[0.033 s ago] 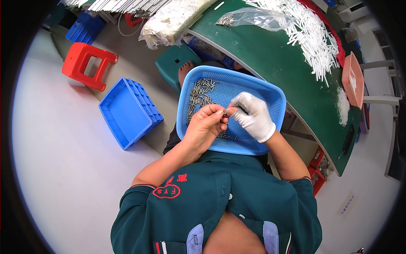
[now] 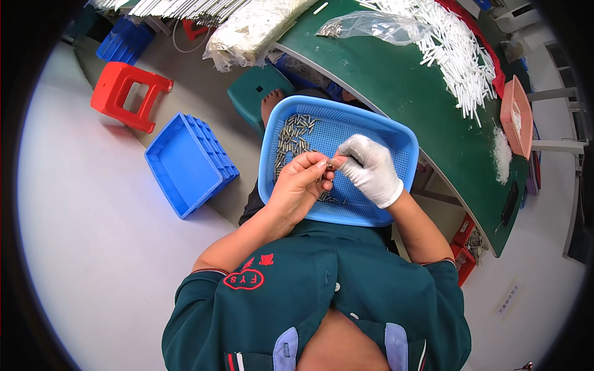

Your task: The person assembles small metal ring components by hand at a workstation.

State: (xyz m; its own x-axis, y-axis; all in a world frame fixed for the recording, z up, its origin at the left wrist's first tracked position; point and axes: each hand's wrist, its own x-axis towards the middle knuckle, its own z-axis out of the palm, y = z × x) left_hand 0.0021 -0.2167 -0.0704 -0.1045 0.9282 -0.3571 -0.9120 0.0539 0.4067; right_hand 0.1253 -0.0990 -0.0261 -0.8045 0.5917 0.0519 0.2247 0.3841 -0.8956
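Note:
My bare left hand (image 2: 302, 185) is closed over a blue mesh basket (image 2: 267, 170), pinching a small metal piece (image 2: 330, 166) between thumb and forefinger. More small metal bits seem to sit under its curled fingers, though they are mostly hidden. On my right hand (image 2: 375, 173) is a white glove; its fingers are curled and pinch at the same piece, meeting the left fingertips. Short metal tubes (image 2: 293, 137) lie in a heap along the basket's left side, and a few show below my hands. The basket rests on my lap.
A green table (image 2: 365, 74) curves along the right, bearing a pile of white sticks (image 2: 455, 62), a clear plastic bag (image 2: 377, 28) and a pink basket (image 2: 516, 117). To the left are a blue crate (image 2: 185, 167) and a red stool (image 2: 127, 93); a green stool (image 2: 257, 93) stands behind the basket.

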